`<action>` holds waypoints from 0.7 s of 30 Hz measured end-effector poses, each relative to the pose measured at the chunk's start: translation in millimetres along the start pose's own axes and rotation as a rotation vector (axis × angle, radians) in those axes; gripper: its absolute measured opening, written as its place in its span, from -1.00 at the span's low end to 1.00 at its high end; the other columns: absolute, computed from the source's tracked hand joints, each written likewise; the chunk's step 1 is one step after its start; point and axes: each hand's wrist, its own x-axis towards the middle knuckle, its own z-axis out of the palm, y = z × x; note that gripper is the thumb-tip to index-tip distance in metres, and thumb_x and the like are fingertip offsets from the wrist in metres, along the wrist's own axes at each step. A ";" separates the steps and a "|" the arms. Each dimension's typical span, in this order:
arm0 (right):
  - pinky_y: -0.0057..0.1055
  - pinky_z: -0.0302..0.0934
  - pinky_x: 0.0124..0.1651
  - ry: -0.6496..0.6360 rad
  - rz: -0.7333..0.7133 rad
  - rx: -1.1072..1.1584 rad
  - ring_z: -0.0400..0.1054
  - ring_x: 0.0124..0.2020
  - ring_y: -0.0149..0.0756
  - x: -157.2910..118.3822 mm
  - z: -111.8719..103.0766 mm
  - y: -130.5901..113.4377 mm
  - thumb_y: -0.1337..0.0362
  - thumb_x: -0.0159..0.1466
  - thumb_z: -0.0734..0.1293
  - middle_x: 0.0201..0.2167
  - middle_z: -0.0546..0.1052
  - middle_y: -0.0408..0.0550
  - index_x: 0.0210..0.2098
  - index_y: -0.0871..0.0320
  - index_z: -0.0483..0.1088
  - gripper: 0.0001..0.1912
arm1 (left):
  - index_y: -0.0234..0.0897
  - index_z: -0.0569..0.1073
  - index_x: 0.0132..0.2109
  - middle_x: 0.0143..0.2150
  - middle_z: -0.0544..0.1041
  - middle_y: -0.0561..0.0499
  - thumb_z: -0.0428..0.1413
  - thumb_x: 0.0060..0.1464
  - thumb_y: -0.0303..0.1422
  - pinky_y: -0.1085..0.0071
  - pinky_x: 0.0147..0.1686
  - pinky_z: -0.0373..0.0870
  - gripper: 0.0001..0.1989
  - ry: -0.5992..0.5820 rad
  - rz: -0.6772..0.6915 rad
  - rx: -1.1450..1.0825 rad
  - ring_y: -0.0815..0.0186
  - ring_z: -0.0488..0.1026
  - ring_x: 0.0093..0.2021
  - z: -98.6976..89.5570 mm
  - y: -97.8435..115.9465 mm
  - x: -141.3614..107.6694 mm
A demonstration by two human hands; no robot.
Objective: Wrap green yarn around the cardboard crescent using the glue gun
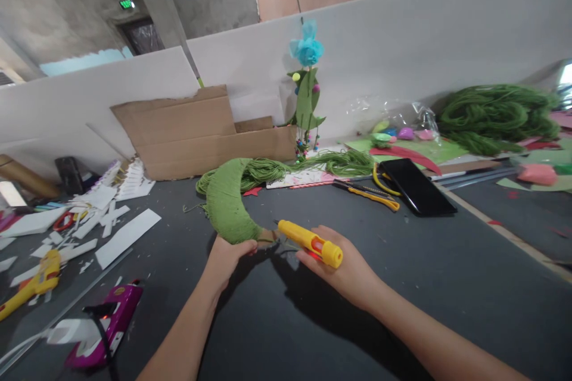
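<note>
My left hand (232, 259) is closed on the lower end of a crescent wrapped in green yarn (227, 202), its thumb pressed on the edge. A short bare brown tip (268, 237) sticks out past the wrapping. In my right hand (346, 268) lies a yellow pen-shaped tool (308, 241) with a dark thin point and a reddish window. That point is close to the bare tip; whether they touch I cannot tell. A thin strand of yarn (290, 244) runs between the crescent's end and my right fingers. Behind the crescent is a loose green yarn hank (268, 169).
A utility knife (369, 193) and black phone (413, 187) lie right of centre. Cardboard (179, 131) and a blue flower decoration (307, 50) stand behind. At left are white scraps (127, 238), a yellow glue gun (38, 280) and a purple power strip (109, 327).
</note>
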 end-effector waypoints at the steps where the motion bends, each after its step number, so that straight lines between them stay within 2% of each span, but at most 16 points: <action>1: -0.39 0.11 -0.35 -0.048 -0.099 -0.038 0.17 -0.47 -0.34 -1.0 -1.8 -3.9 0.18 0.14 0.22 -0.53 0.30 -0.13 -0.55 0.13 0.18 -0.79 | -0.36 0.45 -0.54 -0.63 0.45 0.07 0.18 -0.34 -0.51 0.44 -0.51 0.31 -0.92 0.023 0.004 -0.008 0.36 0.34 -0.58 -1.8 -1.6 2.6; 3: -0.33 0.10 -0.25 -0.192 -0.276 -0.105 0.17 -0.39 -0.30 -4.6 -1.6 -10.9 0.24 0.05 0.29 -0.45 0.32 -0.10 -0.49 0.15 0.21 -0.85 | -0.36 0.43 -0.57 -0.64 0.43 0.07 0.18 -0.34 -0.49 0.44 -0.53 0.30 -0.94 0.072 0.013 -0.019 0.36 0.33 -0.59 -5.8 -4.5 7.6; 5: -0.28 0.09 -0.17 -0.313 -0.382 -0.163 0.16 -0.32 -0.25 -9.4 3.7 -14.2 0.27 -0.02 0.34 -0.38 0.33 -0.08 -0.44 0.15 0.26 -0.82 | -0.37 0.42 -0.59 -0.65 0.43 0.06 0.18 -0.33 -0.49 0.45 -0.54 0.29 -0.94 0.107 0.023 -0.023 0.37 0.34 -0.60 -9.3 -6.1 11.3; 8: -0.25 0.06 -0.11 -0.398 -0.421 -0.220 0.15 -0.27 -0.23 -14.3 13.6 -12.4 0.27 -0.05 0.38 -0.37 0.33 -0.08 -0.42 0.16 0.29 -0.78 | -0.37 0.43 -0.56 -0.63 0.45 0.07 0.18 -0.32 -0.48 0.45 -0.54 0.30 -0.94 0.101 0.035 -0.032 0.36 0.35 -0.58 -11.6 -6.4 12.4; 10: -0.24 0.06 -0.09 -0.399 -0.417 -0.202 0.15 -0.24 -0.21 -14.2 15.5 -10.1 0.21 -0.07 0.42 -0.33 0.33 -0.07 -0.35 0.15 0.32 -0.69 | -0.36 0.43 -0.56 -0.63 0.45 0.08 0.18 -0.31 -0.49 0.45 -0.52 0.30 -0.94 0.072 0.043 -0.035 0.36 0.35 -0.58 -10.5 -5.9 9.9; 12: -0.25 0.06 -0.09 -0.335 -0.397 -0.157 0.14 -0.21 -0.20 -12.0 13.4 -9.1 0.17 -0.04 0.42 -0.27 0.33 -0.05 -0.27 0.15 0.32 -0.63 | -0.36 0.42 -0.58 -0.64 0.44 0.09 0.18 -0.31 -0.51 0.46 -0.52 0.29 -0.94 0.039 0.048 -0.029 0.38 0.34 -0.58 -7.1 -5.2 4.8; 14: -0.26 0.07 -0.12 -0.194 -0.367 -0.132 0.14 -0.20 -0.20 -9.0 10.6 -8.9 0.22 0.07 0.35 -0.24 0.34 -0.02 -0.24 0.15 0.32 -0.73 | -0.35 0.41 -0.56 -0.62 0.44 0.10 0.18 -0.32 -0.53 0.46 -0.51 0.29 -0.92 0.011 0.051 -0.027 0.39 0.33 -0.58 -1.7 -4.2 -2.7; 16: -0.27 0.06 -0.15 -0.030 -0.344 -0.144 0.14 -0.23 -0.21 -6.6 10.1 -8.7 0.29 0.16 0.28 -0.26 0.35 0.00 -0.27 0.17 0.32 -0.86 | -0.34 0.43 -0.51 -0.58 0.46 0.10 0.18 -0.32 -0.54 0.45 -0.48 0.31 -0.89 -0.036 0.040 -0.028 0.37 0.34 -0.55 5.0 -2.4 -11.5; 18: -0.29 0.06 -0.21 0.089 -0.340 -0.185 0.14 -0.27 -0.22 -5.5 11.9 -8.2 0.29 0.18 0.26 -0.30 0.37 0.01 -0.31 0.18 0.33 -0.90 | -0.34 0.46 -0.45 -0.53 0.49 0.08 0.17 -0.31 -0.54 0.43 -0.44 0.33 -0.86 -0.103 0.010 -0.012 0.35 0.37 -0.50 11.3 0.0 -19.8; 21: -0.33 0.04 -0.29 0.167 -0.366 -0.261 0.14 -0.35 -0.25 -5.7 15.1 -7.9 0.34 0.20 0.22 -0.39 0.38 -0.01 -0.41 0.18 0.34 -0.90 | -0.32 0.47 -0.43 -0.51 0.51 0.06 0.17 -0.32 -0.53 0.41 -0.40 0.34 -0.84 -0.136 -0.025 0.055 0.31 0.39 -0.48 17.1 3.1 -27.2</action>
